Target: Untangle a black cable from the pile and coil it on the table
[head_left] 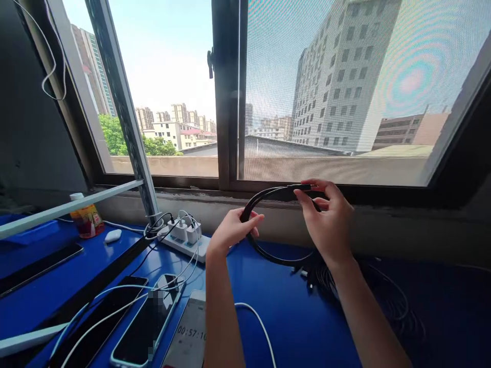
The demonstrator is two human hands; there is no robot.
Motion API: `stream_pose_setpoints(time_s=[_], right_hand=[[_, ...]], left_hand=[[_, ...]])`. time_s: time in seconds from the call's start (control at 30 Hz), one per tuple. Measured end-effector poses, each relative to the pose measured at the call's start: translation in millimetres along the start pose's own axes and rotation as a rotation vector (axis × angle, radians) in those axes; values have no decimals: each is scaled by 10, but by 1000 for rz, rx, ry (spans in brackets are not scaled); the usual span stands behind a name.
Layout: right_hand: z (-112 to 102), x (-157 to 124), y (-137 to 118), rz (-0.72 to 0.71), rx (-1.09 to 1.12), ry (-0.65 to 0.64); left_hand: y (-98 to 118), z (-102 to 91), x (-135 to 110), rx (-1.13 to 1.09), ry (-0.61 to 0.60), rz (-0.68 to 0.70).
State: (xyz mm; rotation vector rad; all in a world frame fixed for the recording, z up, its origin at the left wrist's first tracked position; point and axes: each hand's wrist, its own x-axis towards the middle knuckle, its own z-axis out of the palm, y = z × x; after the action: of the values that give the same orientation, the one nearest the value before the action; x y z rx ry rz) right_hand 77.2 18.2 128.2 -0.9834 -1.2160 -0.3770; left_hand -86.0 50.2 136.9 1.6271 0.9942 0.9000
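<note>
A black cable (282, 261), looped into a coil, is held up in front of the window, above the blue tabletop. My left hand (238, 227) is closed around the left side of the coil, thumb across the strands. At the upper right, my right hand (326, 212) pinches the cable's end near its black plug (300, 187). The fingers partly hide the plug's tip. Beneath my right forearm lies a dark heap of coiled black cables (324, 278) with a few connectors poking out; the forearm covers part of it.
A white power strip (187, 248) with several chargers stands by the wall. Phones (148, 322) and white charging cables lie front left, one phone (187, 327) showing a timer. A metal rail (72, 207) crosses the left side near a drink bottle (88, 220) and a white case (113, 235).
</note>
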Motion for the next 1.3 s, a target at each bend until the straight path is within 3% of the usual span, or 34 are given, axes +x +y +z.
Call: stream_pose_setpoints(time_s=[0.07,0.17,0.4,0.7,0.97,1.3], right_hand=[[-22,13,-11,52,14,29],[-56,27,-20,172,36,-70],[21,-30,83,570,-170,-677],[312,-484,570,845,-444,-1167],[344,-651,754,851,-597,-1257],[315,-665,989,816,-582,-1239]], left_hand=[[-16,-10,-6,37,-60,-69],[-58,-26,0,61,-99,-198],[-294,-156,130,205,12,-309],[-814,-56,380,426,-52,-508],[-958,-10,497,567,-68,-488],[-556,-54,374,661,21,-382]])
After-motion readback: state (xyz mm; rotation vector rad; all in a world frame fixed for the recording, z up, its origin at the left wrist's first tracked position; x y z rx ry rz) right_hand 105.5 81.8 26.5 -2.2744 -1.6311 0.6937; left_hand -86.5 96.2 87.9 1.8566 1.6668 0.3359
